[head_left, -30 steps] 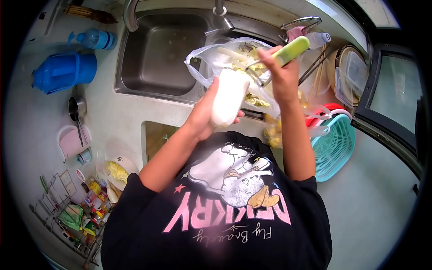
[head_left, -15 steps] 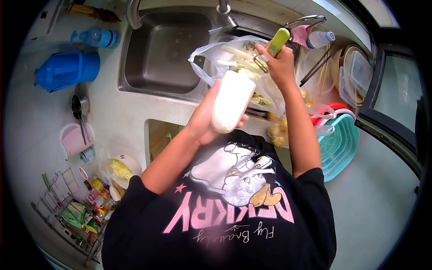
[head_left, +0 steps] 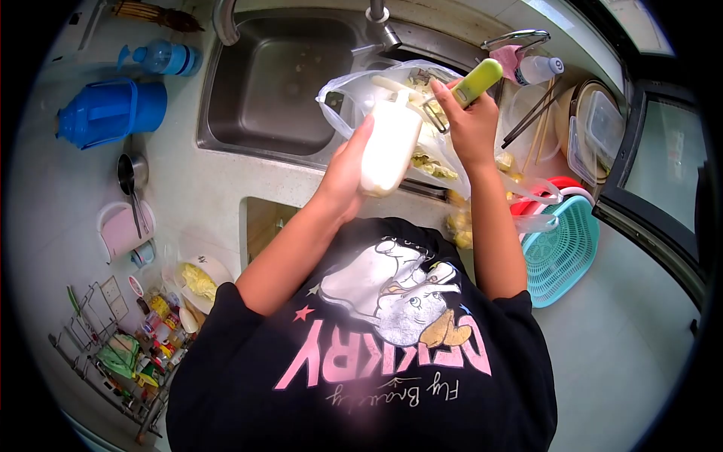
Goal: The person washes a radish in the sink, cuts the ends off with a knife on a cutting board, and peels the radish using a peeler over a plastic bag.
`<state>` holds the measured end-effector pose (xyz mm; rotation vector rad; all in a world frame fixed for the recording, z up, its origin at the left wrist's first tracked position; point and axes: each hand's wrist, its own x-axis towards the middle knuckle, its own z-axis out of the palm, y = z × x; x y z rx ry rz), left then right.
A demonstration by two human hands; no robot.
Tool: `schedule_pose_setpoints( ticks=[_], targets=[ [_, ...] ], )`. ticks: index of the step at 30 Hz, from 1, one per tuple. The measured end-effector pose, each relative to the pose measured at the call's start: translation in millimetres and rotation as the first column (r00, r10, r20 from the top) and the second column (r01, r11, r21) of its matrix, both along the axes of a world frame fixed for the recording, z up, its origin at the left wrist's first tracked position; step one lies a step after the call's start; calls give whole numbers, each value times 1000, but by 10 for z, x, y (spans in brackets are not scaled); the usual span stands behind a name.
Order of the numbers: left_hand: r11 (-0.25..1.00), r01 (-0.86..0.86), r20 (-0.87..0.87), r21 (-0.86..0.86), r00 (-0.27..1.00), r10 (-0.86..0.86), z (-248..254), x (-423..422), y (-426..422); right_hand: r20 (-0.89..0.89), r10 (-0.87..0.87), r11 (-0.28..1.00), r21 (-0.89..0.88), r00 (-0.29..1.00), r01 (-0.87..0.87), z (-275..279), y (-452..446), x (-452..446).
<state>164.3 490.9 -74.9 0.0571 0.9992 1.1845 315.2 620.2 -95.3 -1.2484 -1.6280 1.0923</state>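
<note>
My left hand (head_left: pixel 348 175) is wrapped round a thick white vegetable (head_left: pixel 390 147), peeled-looking, like a radish, held slanting over the sink's edge. In my right hand (head_left: pixel 473 120) is a peeler (head_left: pixel 478 81) with a green handle, its metal head just right of the vegetable's upper end. Beneath both hands a clear plastic bag (head_left: pixel 339 92) lies spread over the right part of the sink, with leaf scraps and pale peelings (head_left: pixel 435 166) in it.
A steel sink basin (head_left: pixel 275 90) is at upper left, the faucet (head_left: pixel 385 30) behind it. A blue thermos (head_left: pixel 113 113) stands left. At right are a turquoise basket (head_left: pixel 561 252), chopsticks (head_left: pixel 538 113) and an open window frame (head_left: pixel 640 151). A plate (head_left: pixel 213 273) holds yellow leaves.
The peeler has gone down and back up beside the vegetable, its handle tilting over. My left hand has shifted the vegetable slightly, most recently upward.
</note>
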Motion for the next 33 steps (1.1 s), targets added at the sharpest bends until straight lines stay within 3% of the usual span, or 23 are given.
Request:
schedule_pose_setpoints(
  ticks=[1,2,5,7,9,10,14,15,17,20,24,27,28,29,31,33],
  targets=[
    [1000,-6,-1,-11,1000,6,14,8,15,5,-10,1000,-22,1000,10,24,3,-8],
    [1000,-14,-1,-22,1000,14,25,10,31,-130,-28,984,-177,991,5,97,-50,21],
    [1000,10,46,-15,999,-10,33,4,35,-385,129,936,-258,914,-241,291,-230,-33],
    [997,-59,115,-44,991,63,-40,48,40,-375,249,865,-328,893,-379,462,-429,-112],
    [995,-83,151,-64,984,92,-30,68,46,-279,364,871,-237,888,-431,454,-496,-170],
    [995,-75,153,-69,985,84,36,67,46,-286,363,840,-312,887,-445,509,-451,-164],
    [998,49,132,-45,990,-42,60,-43,-72,-394,187,899,-302,900,-319,206,-229,-205],
    [994,98,134,-41,987,-92,72,-60,-110,-362,143,933,-262,921,-248,34,-75,-162],
    [996,60,185,-60,982,-48,87,-21,-162,101,180,983,-52,979,-175,-303,237,0],
    [1000,6,158,-13,987,-4,84,40,-187,428,101,875,392,898,-286,-341,312,70],
    [994,-108,-30,2,994,108,6,3,-155,639,23,734,511,769,-447,-158,252,79],
    [997,-83,-75,-5,994,82,-46,-51,-151,331,10,892,423,944,-158,-112,151,87],
    [998,-62,-87,-15,994,61,-4,-59,-139,40,8,1000,-13,999,-7,-4,40,31],
    [999,-42,-98,-27,994,39,18,-63,-133,-156,38,974,-216,987,-72,196,-46,12],
    [998,-59,-56,-17,997,58,-54,-35,-131,-380,168,941,-212,910,-263,369,-296,-117],
    [993,-103,-9,-50,995,103,-60,20,-106,-356,375,896,-97,856,-433,428,-544,-225]
  ],
)
